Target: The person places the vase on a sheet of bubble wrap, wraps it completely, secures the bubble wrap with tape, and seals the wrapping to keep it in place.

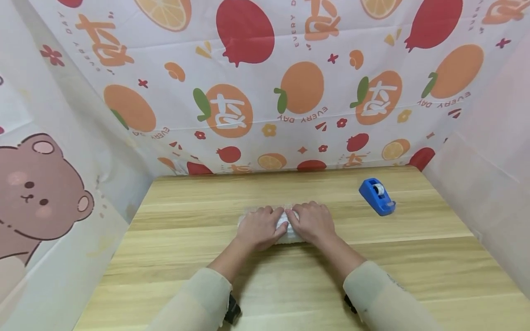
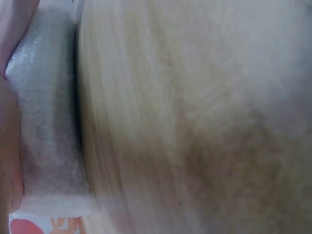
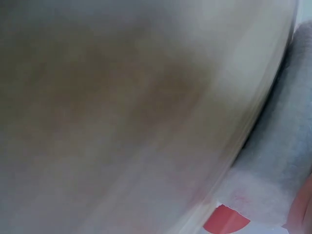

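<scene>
A whitish, translucent bundle of bubble wrap (image 1: 290,237) lies across the middle of the wooden table. My left hand (image 1: 260,227) grips its left part, fingers over the top and far side. On its right part, my right hand (image 1: 313,222) holds it the same way, and the two thumbs nearly meet at the centre. In the left wrist view the rolled bubble wrap (image 2: 48,112) shows its glossy, bumpy side along the tabletop. The right wrist view catches its other end (image 3: 273,161) at the right edge. Whatever is inside the wrap is hidden.
A blue tape dispenser (image 1: 377,197) with a roll of tape stands at the right back of the wooden table (image 1: 174,257). A fruit-print cloth (image 1: 265,92) hangs behind the table, and a bear-print cloth (image 1: 41,193) hangs at the left.
</scene>
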`<state>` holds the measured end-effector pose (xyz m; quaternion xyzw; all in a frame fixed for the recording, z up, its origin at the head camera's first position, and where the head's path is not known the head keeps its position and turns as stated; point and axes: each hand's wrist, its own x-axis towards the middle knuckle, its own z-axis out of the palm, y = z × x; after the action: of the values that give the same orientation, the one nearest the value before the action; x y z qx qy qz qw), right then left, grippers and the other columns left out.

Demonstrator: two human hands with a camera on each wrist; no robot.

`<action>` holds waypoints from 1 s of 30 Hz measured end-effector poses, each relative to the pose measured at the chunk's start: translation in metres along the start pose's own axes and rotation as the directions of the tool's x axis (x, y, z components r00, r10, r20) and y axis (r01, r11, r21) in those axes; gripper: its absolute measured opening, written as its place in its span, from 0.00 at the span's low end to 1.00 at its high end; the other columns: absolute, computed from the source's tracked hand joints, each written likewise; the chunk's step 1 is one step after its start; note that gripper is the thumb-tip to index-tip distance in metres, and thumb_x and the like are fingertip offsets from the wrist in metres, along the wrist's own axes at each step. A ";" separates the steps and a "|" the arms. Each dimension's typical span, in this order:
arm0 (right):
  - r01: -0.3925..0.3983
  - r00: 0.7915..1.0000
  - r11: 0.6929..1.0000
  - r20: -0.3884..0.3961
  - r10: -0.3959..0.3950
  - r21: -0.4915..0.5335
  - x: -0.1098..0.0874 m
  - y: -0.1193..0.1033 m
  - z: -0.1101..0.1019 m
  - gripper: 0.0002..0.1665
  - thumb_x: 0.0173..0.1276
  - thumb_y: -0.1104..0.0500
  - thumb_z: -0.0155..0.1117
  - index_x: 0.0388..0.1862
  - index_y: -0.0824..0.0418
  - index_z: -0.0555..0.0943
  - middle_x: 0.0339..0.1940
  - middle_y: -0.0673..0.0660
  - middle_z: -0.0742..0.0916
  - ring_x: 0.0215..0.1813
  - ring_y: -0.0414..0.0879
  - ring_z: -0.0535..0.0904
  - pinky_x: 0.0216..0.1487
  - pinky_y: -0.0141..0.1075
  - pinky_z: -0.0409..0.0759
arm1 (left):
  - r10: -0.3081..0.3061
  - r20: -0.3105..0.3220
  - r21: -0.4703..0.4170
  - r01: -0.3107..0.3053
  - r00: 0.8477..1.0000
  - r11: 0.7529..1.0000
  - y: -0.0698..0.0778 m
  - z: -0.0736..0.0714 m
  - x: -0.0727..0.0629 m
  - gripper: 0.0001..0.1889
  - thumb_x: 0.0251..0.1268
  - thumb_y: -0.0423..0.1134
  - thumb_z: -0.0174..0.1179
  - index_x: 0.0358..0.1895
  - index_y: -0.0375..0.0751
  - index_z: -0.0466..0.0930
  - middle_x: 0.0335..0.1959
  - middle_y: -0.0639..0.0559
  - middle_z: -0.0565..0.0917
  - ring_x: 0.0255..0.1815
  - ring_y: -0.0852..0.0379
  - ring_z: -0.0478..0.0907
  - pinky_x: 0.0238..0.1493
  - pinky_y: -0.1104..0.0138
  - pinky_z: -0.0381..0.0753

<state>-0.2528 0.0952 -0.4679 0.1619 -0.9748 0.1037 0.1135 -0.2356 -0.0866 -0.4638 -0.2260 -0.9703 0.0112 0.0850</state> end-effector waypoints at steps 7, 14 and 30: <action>0.010 0.999 1.000 0.038 -0.011 0.013 0.005 0.003 -0.001 0.33 0.75 0.35 0.38 0.46 0.51 0.87 0.41 0.52 0.90 0.45 0.52 0.83 0.44 0.48 0.78 | -0.019 -0.016 0.012 0.019 1.000 1.000 0.001 -0.001 0.002 0.28 0.72 0.63 0.33 0.59 0.54 0.75 0.42 0.49 0.84 0.42 0.49 0.83 0.36 0.56 0.82; 0.000 0.996 0.999 0.091 -0.003 0.033 0.011 0.002 -0.002 0.34 0.75 0.34 0.37 0.44 0.50 0.87 0.37 0.53 0.90 0.40 0.50 0.83 0.39 0.44 0.77 | -0.044 0.025 -0.004 0.044 0.999 0.999 -0.002 -0.002 0.005 0.30 0.72 0.64 0.31 0.61 0.55 0.75 0.42 0.50 0.85 0.41 0.50 0.83 0.36 0.56 0.81; -0.072 0.949 0.993 0.314 0.041 0.089 0.038 0.007 -0.005 0.38 0.75 0.32 0.34 0.45 0.52 0.88 0.41 0.52 0.89 0.43 0.50 0.83 0.46 0.45 0.78 | -0.069 0.153 -0.123 0.088 0.986 0.988 -0.014 0.001 0.028 0.33 0.72 0.64 0.28 0.62 0.55 0.78 0.47 0.51 0.87 0.47 0.51 0.84 0.43 0.55 0.81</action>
<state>-0.2892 0.0918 -0.4549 0.1538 -0.9783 0.1284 -0.0529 -0.2665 -0.0874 -0.4593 -0.1912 -0.9808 -0.0385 -0.0018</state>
